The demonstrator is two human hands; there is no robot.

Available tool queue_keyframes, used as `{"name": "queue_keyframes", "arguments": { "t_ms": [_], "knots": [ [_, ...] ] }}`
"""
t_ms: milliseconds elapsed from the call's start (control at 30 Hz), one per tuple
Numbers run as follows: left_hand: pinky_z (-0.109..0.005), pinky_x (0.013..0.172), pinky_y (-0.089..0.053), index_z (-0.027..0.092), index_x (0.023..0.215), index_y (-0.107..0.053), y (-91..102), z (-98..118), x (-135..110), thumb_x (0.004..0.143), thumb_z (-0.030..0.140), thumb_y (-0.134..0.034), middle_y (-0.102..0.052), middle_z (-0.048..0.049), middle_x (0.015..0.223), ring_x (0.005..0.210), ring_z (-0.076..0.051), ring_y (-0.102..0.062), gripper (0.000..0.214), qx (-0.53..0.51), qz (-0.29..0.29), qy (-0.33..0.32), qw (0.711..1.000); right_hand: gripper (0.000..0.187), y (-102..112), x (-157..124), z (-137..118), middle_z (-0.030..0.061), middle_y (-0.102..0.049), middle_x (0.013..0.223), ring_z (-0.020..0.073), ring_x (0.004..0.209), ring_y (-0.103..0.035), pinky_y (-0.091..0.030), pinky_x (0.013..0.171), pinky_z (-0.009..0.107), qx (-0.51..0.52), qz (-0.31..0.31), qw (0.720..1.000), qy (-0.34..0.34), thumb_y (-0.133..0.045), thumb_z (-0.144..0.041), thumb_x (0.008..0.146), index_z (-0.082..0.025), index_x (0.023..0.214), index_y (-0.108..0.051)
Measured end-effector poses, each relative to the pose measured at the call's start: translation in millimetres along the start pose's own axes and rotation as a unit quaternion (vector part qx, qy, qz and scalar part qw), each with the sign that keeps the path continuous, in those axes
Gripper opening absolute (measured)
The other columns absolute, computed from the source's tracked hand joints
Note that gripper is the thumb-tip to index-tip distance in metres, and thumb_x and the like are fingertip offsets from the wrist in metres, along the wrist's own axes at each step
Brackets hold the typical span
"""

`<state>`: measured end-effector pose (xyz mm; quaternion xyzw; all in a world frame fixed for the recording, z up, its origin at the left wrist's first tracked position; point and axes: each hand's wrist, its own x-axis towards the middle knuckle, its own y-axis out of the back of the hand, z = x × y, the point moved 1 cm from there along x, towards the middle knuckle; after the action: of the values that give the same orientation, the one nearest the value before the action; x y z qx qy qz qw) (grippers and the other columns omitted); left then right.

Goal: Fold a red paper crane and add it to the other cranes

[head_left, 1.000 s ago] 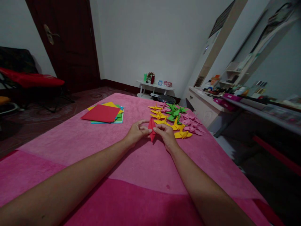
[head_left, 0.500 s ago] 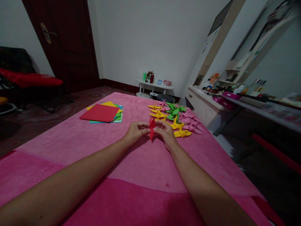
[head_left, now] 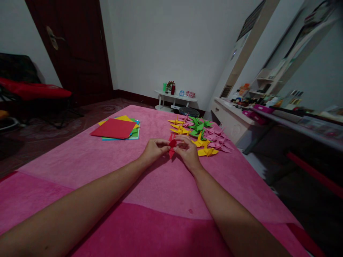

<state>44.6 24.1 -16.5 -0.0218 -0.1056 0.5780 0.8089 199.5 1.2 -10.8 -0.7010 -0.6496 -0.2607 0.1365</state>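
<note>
Between my two hands is a red origami piece (head_left: 172,151), a folded paper shape with pointed ends, held just above the pink cloth (head_left: 160,182). My left hand (head_left: 154,150) pinches its left side between thumb and fingers. On the other side my right hand (head_left: 187,150) grips it with thumb and forefinger, hiding part of the paper. Just right of my right hand lie yellow paper cranes (head_left: 208,152), with green paper cranes (head_left: 197,125) and pink paper cranes (head_left: 218,137) grouped behind and beside them.
A stack of coloured paper squares with a red sheet (head_left: 115,128) on top lies at the left. Along the right stands a dresser (head_left: 233,114) crowded with bottles. A small white table (head_left: 175,95) is by the far wall, and a red chair (head_left: 34,91) stands left.
The upper point of the red origami piece has folded down between the fingers, and the piece has shifted slightly left. My right fingers have moved a little over it.
</note>
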Motion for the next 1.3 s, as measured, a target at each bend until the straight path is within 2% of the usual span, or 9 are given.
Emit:
{"name": "queue_keyframes", "arguments": {
  "t_ms": [100,267,400,567,800,900,1000,1133,1300],
  "knots": [
    [-0.022,0.053,-0.046,0.01,0.077,-0.07,0.1,-0.5,-0.1,0.057,0.026,-0.076,-0.068,-0.0037,0.066,0.051,-0.01,-0.057,0.026,-0.022,0.0,0.011,1.0,0.015,-0.3,0.1,3.3,0.0035,-0.062,0.097,0.0142,0.077,-0.059,-0.049,0.069,0.027,0.02,-0.008,0.999,-0.03,-0.065,-0.018,0.065,-0.02,0.08,-0.067],
    [-0.025,0.068,-0.052,0.01,0.08,-0.069,0.7,-5.2,1.6,0.057,0.021,-0.077,-0.07,-0.0062,0.077,0.065,-0.013,-0.064,0.027,-0.116,-0.038,0.065,0.99,0.019,0.0,-1.6,10.7,-0.0025,-0.063,0.065,0.0106,0.054,-0.055,-0.047,0.056,0.024,0.114,-0.011,0.983,-0.146,-0.069,-0.022,0.063,-0.019,0.082,-0.068],
    [-0.027,0.069,-0.053,0.01,0.082,-0.068,2.2,-7.6,2.5,0.056,0.019,-0.078,-0.07,-0.0073,0.078,0.067,-0.014,-0.065,0.029,-0.139,-0.031,0.074,0.987,0.019,0.9,-1.8,11.9,-0.002,-0.065,0.066,0.0117,0.058,-0.058,-0.048,0.059,0.024,0.14,0.002,0.973,-0.181,-0.071,-0.022,0.059,-0.02,0.077,-0.07],
    [-0.026,0.068,-0.053,0.01,0.08,-0.069,3.4,-9.7,2.4,0.056,0.023,-0.079,-0.07,-0.006,0.075,0.064,-0.012,-0.064,0.029,-0.101,-0.038,0.054,0.993,0.013,1.0,-1.2,14.5,0.001,-0.066,0.072,0.0147,0.065,-0.06,-0.051,0.064,0.027,0.143,-0.004,0.972,-0.188,-0.066,-0.02,0.058,-0.018,0.07,-0.07],
    [-0.026,0.064,-0.053,0.011,0.078,-0.069,4.9,-12.9,2.4,0.057,0.026,-0.079,-0.069,-0.0049,0.072,0.06,-0.012,-0.063,0.028,-0.074,-0.041,0.048,0.995,0.011,-1.0,-3.8,18.3,-0.0007,-0.065,0.065,0.0128,0.055,-0.06,-0.05,0.06,0.027,0.172,-0.018,0.962,-0.21,-0.061,-0.016,0.059,-0.017,0.067,-0.068],
    [-0.027,0.066,-0.053,0.011,0.077,-0.069,4.6,-13.1,3.2,0.057,0.025,-0.078,-0.069,-0.0046,0.072,0.062,-0.012,-0.063,0.026,-0.084,-0.037,0.054,0.994,0.012,-0.4,-3.5,17.8,-0.001,-0.064,0.064,0.0118,0.055,-0.058,-0.049,0.058,0.026,0.142,-0.014,0.972,-0.186,-0.06,-0.014,0.06,-0.018,0.067,-0.069],
    [-0.029,0.069,-0.053,0.01,0.077,-0.069,4.1,-12.9,3.7,0.057,0.026,-0.077,-0.068,-0.0052,0.072,0.064,-0.013,-0.064,0.026,-0.103,-0.03,0.065,0.992,0.016,0.2,-1.8,14.3,-0.0002,-0.063,0.067,0.0127,0.062,-0.056,-0.047,0.062,0.027,0.036,-0.006,0.995,-0.097,-0.056,-0.013,0.063,-0.02,0.065,-0.071],
    [-0.026,0.068,-0.052,0.01,0.077,-0.069,4.2,-11.7,2.8,0.058,0.029,-0.078,-0.068,-0.0049,0.073,0.064,-0.012,-0.063,0.028,-0.094,-0.03,0.061,0.993,0.021,-1.7,-0.5,6.9,0.0014,-0.061,0.072,0.0162,0.074,-0.057,-0.046,0.072,0.03,-0.057,0.007,0.998,-0.001,-0.054,-0.011,0.065,-0.022,0.062,-0.071],
    [-0.025,0.062,-0.051,0.012,0.076,-0.066,3.4,-9.1,1.1,0.051,0.027,-0.082,-0.067,-0.0025,0.068,0.058,-0.011,-0.061,0.033,-0.066,-0.008,0.053,0.996,0.016,-4.3,-2.4,0.8,0.0019,-0.062,0.074,0.0165,0.076,-0.057,-0.046,0.073,0.03,-0.066,0.01,0.998,-0.004,-0.055,-0.013,0.065,-0.021,0.063,-0.069]
  ]
}}
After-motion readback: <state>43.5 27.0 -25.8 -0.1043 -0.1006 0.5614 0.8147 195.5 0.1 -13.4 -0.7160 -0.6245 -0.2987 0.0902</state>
